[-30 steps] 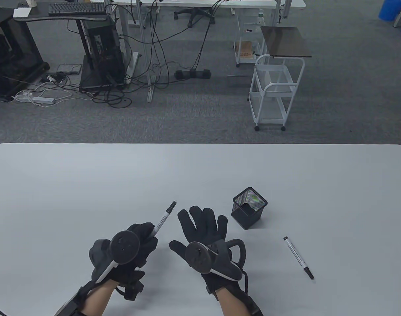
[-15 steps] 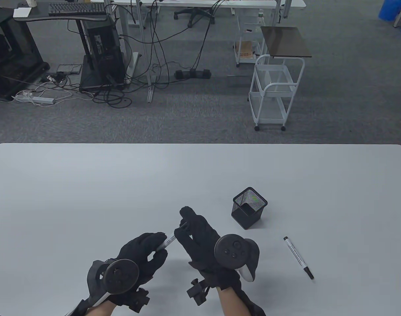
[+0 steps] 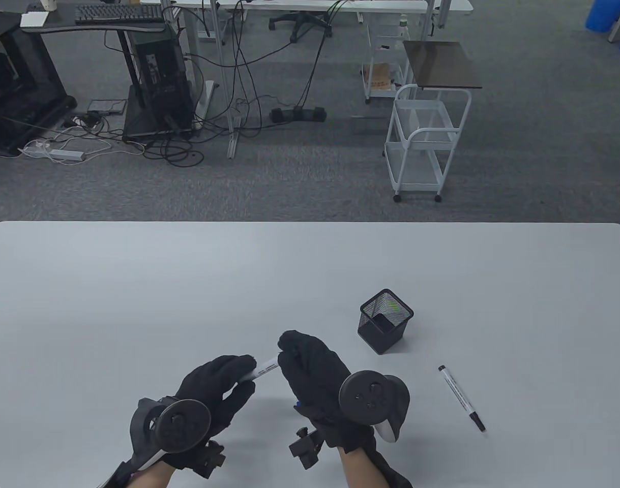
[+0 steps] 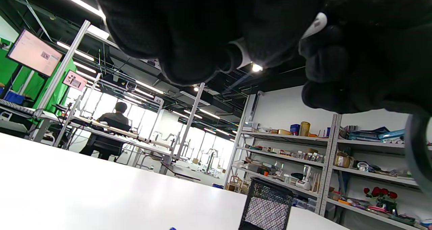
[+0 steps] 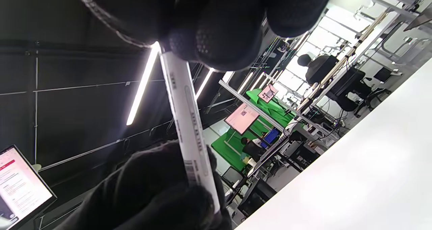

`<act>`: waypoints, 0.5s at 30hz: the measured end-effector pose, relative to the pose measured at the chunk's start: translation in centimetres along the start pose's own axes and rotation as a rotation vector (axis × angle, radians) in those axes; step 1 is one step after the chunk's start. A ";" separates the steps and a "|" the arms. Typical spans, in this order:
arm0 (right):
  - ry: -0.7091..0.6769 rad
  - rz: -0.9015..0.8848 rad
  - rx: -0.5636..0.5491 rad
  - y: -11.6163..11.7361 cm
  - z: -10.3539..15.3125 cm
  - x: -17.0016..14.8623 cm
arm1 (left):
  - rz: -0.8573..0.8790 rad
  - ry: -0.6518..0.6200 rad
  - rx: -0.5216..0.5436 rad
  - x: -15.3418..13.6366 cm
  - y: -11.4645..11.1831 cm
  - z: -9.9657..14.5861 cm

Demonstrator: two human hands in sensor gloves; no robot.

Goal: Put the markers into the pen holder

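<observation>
A white marker (image 3: 265,367) with black print is held above the table between both hands. My left hand (image 3: 241,375) grips its near end. My right hand (image 3: 289,356) grips its far end, and the cap is hidden inside that glove. In the right wrist view the marker's barrel (image 5: 187,122) runs from my right fingers (image 5: 216,37) down to the left glove (image 5: 152,189). A black mesh pen holder (image 3: 386,320) stands upright to the right of the hands and also shows in the left wrist view (image 4: 266,206). A second white marker (image 3: 461,397) lies flat on the table right of the holder.
The white table (image 3: 137,284) has its far edge at mid-frame. Beyond it the floor holds a white rolling cart (image 3: 424,147) and desks with cables.
My right hand went from lying open and flat to turning and closing on the marker's far end. The left hand lowered the marker from pointing up to a flatter tilt.
</observation>
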State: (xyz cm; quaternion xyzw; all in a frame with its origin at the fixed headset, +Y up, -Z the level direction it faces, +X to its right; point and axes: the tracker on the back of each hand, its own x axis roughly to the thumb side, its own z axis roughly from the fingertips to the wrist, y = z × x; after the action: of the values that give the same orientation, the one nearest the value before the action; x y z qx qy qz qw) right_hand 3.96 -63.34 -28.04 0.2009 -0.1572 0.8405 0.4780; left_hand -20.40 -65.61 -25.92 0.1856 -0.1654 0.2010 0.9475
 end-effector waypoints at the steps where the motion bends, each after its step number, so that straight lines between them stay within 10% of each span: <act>1: 0.001 0.000 0.002 0.0 0.0 -0.1 | -0.013 0.000 0.000 -0.1 0.1 -0.1; 15: 0.129 0.624 -0.320 -4.6 0.2 -3.9 | -0.343 0.138 -0.141 -3.0 0.6 -0.9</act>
State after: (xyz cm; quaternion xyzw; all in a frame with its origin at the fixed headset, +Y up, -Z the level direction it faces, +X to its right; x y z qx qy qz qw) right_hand 9.80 -64.04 -29.39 0.0126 -0.3100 0.9218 0.2325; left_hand -23.00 -65.65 -27.73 0.1299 -0.0797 0.0369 0.9876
